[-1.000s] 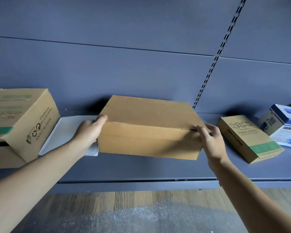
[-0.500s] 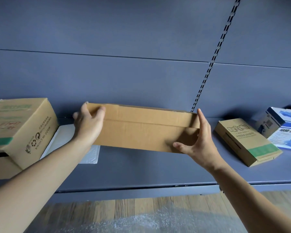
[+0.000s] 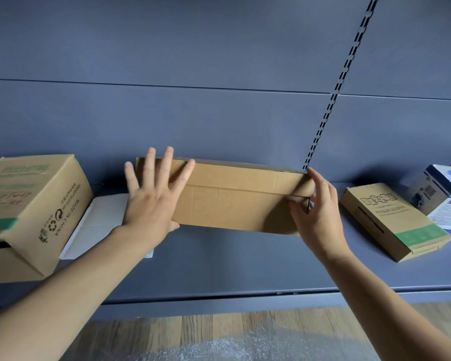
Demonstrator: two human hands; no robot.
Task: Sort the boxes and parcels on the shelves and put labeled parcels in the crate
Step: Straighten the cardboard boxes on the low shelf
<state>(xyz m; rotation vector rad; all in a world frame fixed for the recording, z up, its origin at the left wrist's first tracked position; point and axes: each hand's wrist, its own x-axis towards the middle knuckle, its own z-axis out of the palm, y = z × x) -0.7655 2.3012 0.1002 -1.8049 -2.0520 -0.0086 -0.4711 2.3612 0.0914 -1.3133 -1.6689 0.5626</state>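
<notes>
Plain box [image 3: 240, 199] stands on its long edge on the shelf [image 3: 232, 264], back against the rear panel. Left hand [image 3: 151, 204] lies flat on its front face, fingers [image 3: 164, 162] spread wide; right hand [image 3: 318, 212] curls round the right end. We judge it light, stiff corrugated card with smooth faces: best gripped at both short ends. We see no label.

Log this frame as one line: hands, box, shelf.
left hand: flat, fingers spread on plain box front | right hand: grips box's right end | box: long side down at shelf, contact unclear
</notes>
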